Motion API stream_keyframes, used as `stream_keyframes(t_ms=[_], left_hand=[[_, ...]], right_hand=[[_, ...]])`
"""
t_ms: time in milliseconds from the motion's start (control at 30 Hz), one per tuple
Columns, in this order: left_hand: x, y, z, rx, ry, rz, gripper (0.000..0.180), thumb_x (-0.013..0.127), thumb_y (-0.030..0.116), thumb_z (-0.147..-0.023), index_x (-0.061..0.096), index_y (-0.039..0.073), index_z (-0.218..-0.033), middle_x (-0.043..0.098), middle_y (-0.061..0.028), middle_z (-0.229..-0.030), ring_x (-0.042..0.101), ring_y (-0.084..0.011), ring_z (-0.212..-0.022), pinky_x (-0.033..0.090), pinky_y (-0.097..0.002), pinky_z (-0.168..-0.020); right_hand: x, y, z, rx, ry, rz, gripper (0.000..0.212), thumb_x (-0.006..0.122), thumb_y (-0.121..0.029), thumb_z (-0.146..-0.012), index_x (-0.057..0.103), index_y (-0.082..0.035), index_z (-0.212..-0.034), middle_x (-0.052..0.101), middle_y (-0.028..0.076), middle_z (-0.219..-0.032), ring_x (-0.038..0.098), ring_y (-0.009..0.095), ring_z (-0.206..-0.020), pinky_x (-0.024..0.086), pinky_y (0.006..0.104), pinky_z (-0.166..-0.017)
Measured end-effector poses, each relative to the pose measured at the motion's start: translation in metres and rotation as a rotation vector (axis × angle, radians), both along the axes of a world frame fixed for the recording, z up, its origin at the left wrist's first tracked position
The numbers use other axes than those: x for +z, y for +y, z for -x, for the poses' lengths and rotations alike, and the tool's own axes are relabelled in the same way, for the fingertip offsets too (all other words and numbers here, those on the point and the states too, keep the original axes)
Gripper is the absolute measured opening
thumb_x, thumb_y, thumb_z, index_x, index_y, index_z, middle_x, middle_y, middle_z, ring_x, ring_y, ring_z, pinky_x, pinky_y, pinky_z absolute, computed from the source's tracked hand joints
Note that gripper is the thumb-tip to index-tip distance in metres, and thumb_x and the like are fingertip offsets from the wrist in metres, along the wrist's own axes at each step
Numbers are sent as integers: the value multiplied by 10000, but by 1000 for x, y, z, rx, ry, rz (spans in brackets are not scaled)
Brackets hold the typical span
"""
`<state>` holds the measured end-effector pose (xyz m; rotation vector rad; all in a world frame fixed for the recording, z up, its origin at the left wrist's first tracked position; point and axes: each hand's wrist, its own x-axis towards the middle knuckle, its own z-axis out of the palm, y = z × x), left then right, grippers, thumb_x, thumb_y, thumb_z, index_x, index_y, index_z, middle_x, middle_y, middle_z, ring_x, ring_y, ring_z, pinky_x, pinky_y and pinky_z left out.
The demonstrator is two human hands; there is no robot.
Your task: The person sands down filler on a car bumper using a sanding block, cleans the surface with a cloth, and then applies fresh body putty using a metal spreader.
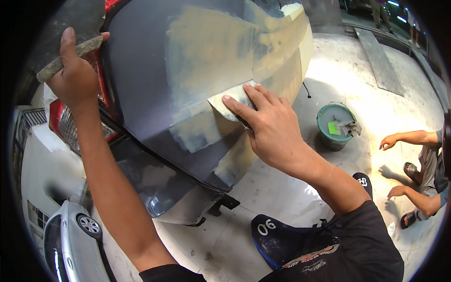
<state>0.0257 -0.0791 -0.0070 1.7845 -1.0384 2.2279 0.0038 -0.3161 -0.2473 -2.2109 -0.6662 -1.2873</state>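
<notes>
My left hand (77, 84) is raised at the upper left, closed around the near edge of a dark flat board (90, 46) with a worn, crusted rim. Its thumb lies over the top. My right hand (277, 127) grips a pale, flat filler spreader (221, 102), fingers pressed along its face. The spreader rests against the dark grey rear body panel (141, 70) of a car. Thin, yellowish body filler (206, 42) covers much of this panel in smeared patches. Part of the spreader is hidden under my fingers.
A red tail light (55, 113) and a bumper (150, 183) adjoin the panel. On the floor stands a green bucket (336, 120) with a grey rag (350, 128) on its rim. Another person (425, 183) is low at the right. A silver car (75, 244) stands lower left.
</notes>
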Motion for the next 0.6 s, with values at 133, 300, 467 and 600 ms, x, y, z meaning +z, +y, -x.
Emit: stream_keyframes(t_ms=[133, 300, 467, 600], left_hand=[[-3, -23, 11, -662, 400, 335, 220, 572, 120, -946, 653, -79, -904, 721, -140, -781, 710, -176, -630, 553, -221, -522], [9, -6, 11, -643, 484, 263, 283, 581, 98, -935, 508, -109, -1114, 667, -210, -927, 712, -330, -717, 644, -400, -644], [3, -17, 10, -690, 450, 287, 224, 579, 111, -938, 544, -104, -991, 674, -186, -869, 708, -287, -653, 632, -360, -585], [3, -19, 12, -651, 435, 268, 226, 587, 120, -938, 569, -105, -947, 682, -186, -848, 710, -270, -645, 626, -336, -576]], right_hand=[[11, -20, 4, 73, 109, -23, 521, 593, 0, -777, 626, -184, -1263, 641, 193, -1165, 610, 349, -1081, 468, 428, -862], [74, -45, -40, 45, 102, -305, 402, 520, -33, -856, 657, -147, -1216, 684, 200, -870, 664, 363, -796, 512, 425, -700], [98, -39, -79, -47, 22, -322, 363, 525, -64, -878, 657, -123, -1210, 682, 180, -1034, 652, 354, -906, 515, 432, -772], [92, -32, -73, -46, -37, -264, 352, 527, -67, -872, 671, -116, -1190, 667, 157, -1125, 637, 356, -971, 513, 433, -827]])
